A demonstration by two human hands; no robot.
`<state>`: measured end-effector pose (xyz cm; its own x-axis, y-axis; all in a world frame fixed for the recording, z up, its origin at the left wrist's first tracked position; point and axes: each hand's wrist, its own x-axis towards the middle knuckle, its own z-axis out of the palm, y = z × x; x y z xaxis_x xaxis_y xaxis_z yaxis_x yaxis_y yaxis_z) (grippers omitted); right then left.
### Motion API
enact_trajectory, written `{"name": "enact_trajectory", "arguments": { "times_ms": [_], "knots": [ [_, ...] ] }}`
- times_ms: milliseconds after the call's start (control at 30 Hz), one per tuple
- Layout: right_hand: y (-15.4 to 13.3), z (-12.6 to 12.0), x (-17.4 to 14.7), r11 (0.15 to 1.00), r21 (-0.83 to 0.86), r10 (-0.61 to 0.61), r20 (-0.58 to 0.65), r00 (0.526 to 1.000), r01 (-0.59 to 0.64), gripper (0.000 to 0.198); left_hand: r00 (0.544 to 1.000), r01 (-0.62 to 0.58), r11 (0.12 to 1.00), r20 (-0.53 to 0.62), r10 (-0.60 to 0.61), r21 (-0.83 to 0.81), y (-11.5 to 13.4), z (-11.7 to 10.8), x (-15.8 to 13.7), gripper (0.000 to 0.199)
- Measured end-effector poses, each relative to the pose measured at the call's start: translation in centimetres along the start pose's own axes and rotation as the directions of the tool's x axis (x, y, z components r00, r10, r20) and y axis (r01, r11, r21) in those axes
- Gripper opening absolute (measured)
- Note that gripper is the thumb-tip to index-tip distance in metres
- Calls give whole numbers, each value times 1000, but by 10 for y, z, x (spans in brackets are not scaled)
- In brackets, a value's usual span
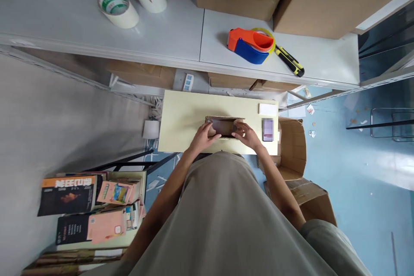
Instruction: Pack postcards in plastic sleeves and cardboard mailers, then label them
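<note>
A small cardboard box (224,127) stands on the pale yellow table, its top open and its dark inside showing. At its left end, my left hand (204,138) grips the edge, with thumb and fingers around the corner. My right hand (247,135) holds the right end the same way, its fingertips reaching over the rim by a flap. The box's outer walls are mostly hidden from above.
Right of the box lie a phone (268,130) and a white block (267,109). On the grey shelf sit two tape rolls (124,15), an orange-and-blue tape dispenser (250,45) and a utility knife (289,61). Books (106,226) are stacked left; open cartons (293,148) stand right.
</note>
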<state>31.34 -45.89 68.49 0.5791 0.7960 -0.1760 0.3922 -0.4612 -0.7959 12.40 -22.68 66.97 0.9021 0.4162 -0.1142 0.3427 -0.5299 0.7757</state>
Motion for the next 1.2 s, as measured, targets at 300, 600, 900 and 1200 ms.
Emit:
{"name": "enact_trajectory", "arguments": {
  "times_ms": [300, 600, 900, 1200],
  "knots": [
    [0, -2, 0, 1000, 4, 13, 24, 1000, -13, 61, 992, 49, 999, -116, -49, -9, 2, -5, 6, 77],
    [-2, -3, 14, 995, -81, 68, 12, 998, -66, 87, 995, 88, 992, -54, -83, 95, 7, -15, 19, 64],
    [-7, -3, 22, 990, -115, 80, 3, 997, -79, 87, 991, 109, 966, 54, -125, 235, 8, -23, 45, 60],
    [-6, -3, 16, 994, -80, 81, 24, 996, -79, 82, 989, 92, 960, 92, -120, 265, 7, -24, 47, 45]
  ]
}}
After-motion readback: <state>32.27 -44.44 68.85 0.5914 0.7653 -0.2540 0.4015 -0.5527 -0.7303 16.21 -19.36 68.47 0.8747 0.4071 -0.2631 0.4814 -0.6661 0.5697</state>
